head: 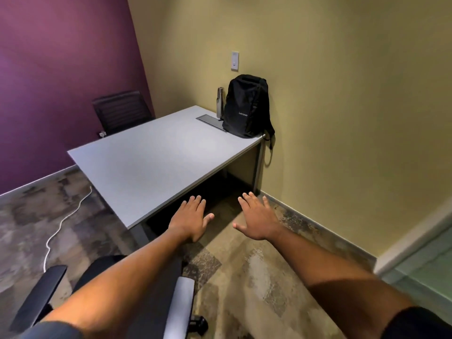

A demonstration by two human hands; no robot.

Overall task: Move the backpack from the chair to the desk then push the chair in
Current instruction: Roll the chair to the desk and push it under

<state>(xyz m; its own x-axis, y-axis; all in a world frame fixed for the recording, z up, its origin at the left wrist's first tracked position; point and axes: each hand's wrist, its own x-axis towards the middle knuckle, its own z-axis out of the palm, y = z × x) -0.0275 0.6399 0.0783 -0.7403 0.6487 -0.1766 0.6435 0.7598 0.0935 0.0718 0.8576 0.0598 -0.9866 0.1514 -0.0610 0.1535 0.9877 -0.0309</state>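
Observation:
A black backpack (247,107) stands upright on the far right corner of the grey desk (151,157), leaning against the yellow wall, one strap hanging over the desk's edge. The black office chair (102,272) sits at the bottom left, under my left forearm, its seat bare and its two armrests visible. It stands apart from the desk's near edge. My left hand (192,217) and my right hand (256,217) hover palm down, fingers spread, in front of the desk's near edge. Neither hand holds or touches anything.
A metal bottle (220,102) stands left of the backpack, beside a grey cable hatch (211,121) in the desk. A second dark chair (121,112) is behind the desk by the purple wall. A white cable (64,220) snakes over the carpet at left.

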